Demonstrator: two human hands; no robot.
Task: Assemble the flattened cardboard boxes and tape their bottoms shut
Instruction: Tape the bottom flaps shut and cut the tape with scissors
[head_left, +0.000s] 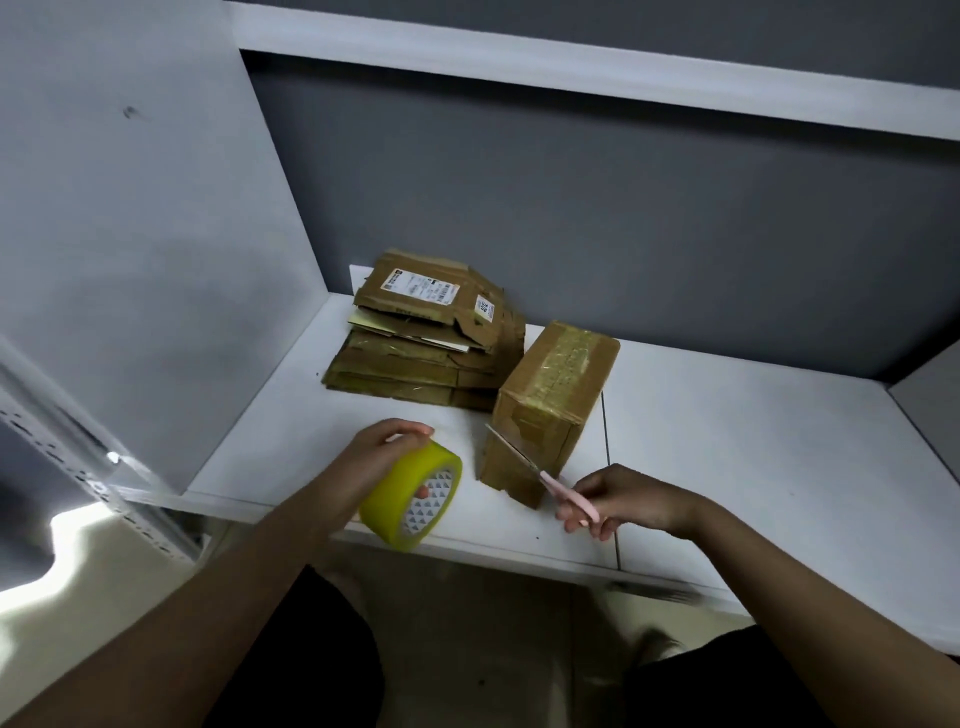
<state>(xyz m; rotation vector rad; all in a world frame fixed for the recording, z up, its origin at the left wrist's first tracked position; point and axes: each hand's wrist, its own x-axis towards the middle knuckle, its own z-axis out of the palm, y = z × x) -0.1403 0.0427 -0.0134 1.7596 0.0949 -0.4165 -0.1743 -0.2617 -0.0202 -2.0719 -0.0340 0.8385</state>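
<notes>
My left hand (375, 457) grips a yellow tape roll (413, 498) above the front edge of the white shelf (727, 447). Pink-handled scissors (550, 480) are held in my right hand (618, 499), their blades pointing up-left against an assembled cardboard box (550, 410). That box stands on the shelf with tape running along its top face. Behind it to the left lies a stack of flattened cardboard boxes (426, 338), the top one bearing white labels.
A grey side panel (135, 208) closes the shelf on the left and a dark back wall (623, 208) stands behind. An upper shelf (571, 62) hangs overhead. To the right of the box the shelf surface stretches to another side panel (930, 415).
</notes>
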